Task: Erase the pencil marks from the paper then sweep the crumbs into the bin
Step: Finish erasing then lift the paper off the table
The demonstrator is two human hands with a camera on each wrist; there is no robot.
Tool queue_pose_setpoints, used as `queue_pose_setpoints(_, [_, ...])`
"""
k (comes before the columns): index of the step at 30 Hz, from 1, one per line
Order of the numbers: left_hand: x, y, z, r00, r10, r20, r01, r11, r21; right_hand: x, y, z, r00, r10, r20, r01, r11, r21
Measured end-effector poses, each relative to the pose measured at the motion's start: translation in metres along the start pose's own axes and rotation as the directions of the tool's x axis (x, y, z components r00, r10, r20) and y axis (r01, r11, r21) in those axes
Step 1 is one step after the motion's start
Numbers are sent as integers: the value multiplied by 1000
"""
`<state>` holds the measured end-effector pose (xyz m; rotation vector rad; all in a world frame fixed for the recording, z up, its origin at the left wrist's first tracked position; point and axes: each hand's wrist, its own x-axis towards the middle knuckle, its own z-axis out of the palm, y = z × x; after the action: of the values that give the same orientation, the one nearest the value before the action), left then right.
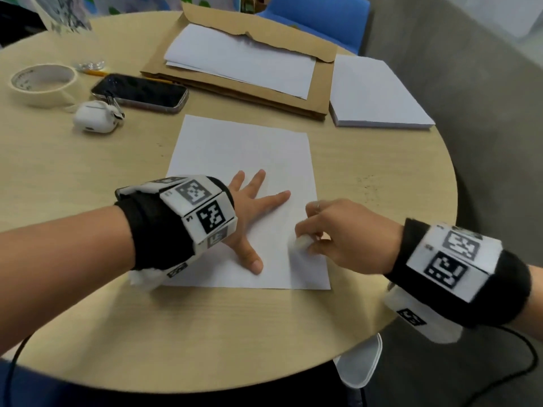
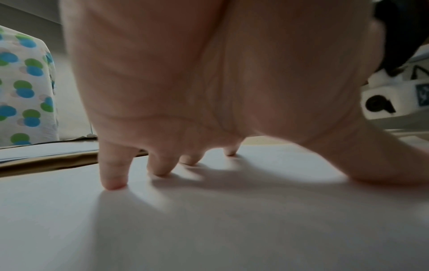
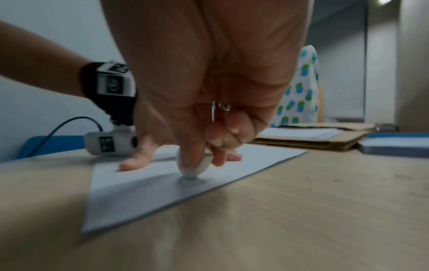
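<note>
Paper (image 1: 244, 171) lies flat on round tabletop (image 1: 88, 201), near the front-right part; its near edge sits well in from the tabletop's front rim, its right edge has bare wood out to the curved right rim. Left hand (image 1: 252, 212) is spread flat on the sheet, fingers (image 2: 113, 176) straight and splayed, tips pressing the paper, thumb out toward the near edge; it grips nothing. Right hand (image 1: 338, 230) has fingers curled, pinching a white eraser (image 3: 195, 168) whose tip touches the paper near its right edge, just beside the left thumb side. Pencil marks too faint to tell. Small dark specks on the wood right of the sheet, possibly crumbs, unclear. Bin not seen.

Behind the sheet: brown envelope (image 1: 264, 92) with white sheets on it, close to the paper's far edge; paper stack (image 1: 379, 92) at far right; phone (image 1: 141, 91), white earbud case (image 1: 94, 117), tape roll (image 1: 41, 83) at far left, apart from the sheet. Open wood left and in front of the sheet.
</note>
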<state>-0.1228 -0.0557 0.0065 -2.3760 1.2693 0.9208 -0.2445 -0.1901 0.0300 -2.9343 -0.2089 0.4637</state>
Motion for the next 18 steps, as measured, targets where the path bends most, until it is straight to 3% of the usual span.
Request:
queue_pose_setpoints(4, [0, 1, 1, 1000, 0, -9, 0, 1000, -4, -23, -2, -4, 988, -19, 155, 23, 999, -25])
queue_pose_setpoints(8, [1, -1, 1, 1000, 0, -17, 0, 1000, 12, -3, 1, -11, 997, 57, -52, -53, 995, 81])
queue_pose_setpoints(10, [1, 0, 1, 1000, 3, -19, -2, 1000, 12, 1, -3, -2, 996, 46, -70, -43, 998, 39])
queue_pose_setpoints(14, [2, -1, 2, 1000, 5, -11, -5, 1000, 6, -22, -13, 6, 992, -6, 123, 25, 988, -154])
queue_pose_setpoints(16, [0, 0, 1, 1000, 5, -16, -5, 1000, 5, -26, -6, -3, 982, 24, 188, -9, 997, -82])
queue_pose_setpoints(18, [-1, -1, -2, 999, 18, -27, -18, 1000, 3, -23, 10, -10, 981, 172, 91, -185, 969, 166])
